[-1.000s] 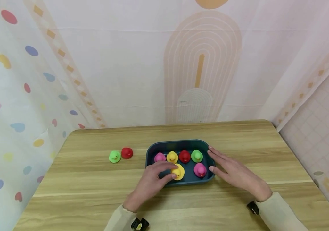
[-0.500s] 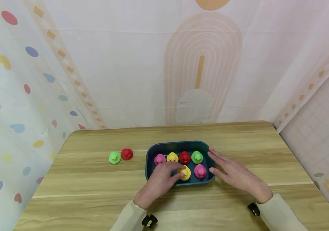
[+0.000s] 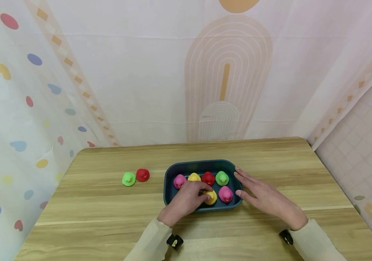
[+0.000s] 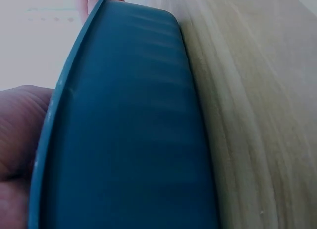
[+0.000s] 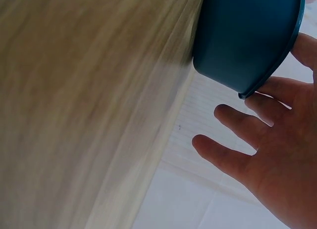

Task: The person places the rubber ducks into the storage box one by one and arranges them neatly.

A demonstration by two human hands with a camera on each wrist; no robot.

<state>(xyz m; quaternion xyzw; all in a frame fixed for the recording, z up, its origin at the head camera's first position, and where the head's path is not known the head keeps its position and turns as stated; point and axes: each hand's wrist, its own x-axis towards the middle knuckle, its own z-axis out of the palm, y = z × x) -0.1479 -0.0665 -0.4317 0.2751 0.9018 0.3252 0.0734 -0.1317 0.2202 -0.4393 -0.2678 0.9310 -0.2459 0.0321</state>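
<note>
A dark teal tray [image 3: 202, 165] stands on the wooden table. My left hand [image 3: 186, 198] reaches over its front rim, thumb and forefinger pinching a yellow rubber duck [image 3: 212, 198] in the front row; part of that duck is hidden. Beside it sits a pink duck [image 3: 226, 194]. Along the back row are a pink duck [image 3: 179, 181], a yellow duck [image 3: 193, 176], a red duck [image 3: 208, 178] and a green duck [image 3: 222, 178]. My right hand [image 3: 267, 195], fingers extended, touches the tray's right end, as the right wrist view also shows.
Left of the tray, a green duck [image 3: 129, 179] and a red duck [image 3: 142, 175] sit side by side on the table [image 3: 101, 217]. A patterned curtain [image 3: 146, 83] hangs behind the table's far edge.
My left hand has moved right inside the tray, and the yellow duck has shifted right with it, closer to the front pink duck. The right hand has stayed at the tray's end.
</note>
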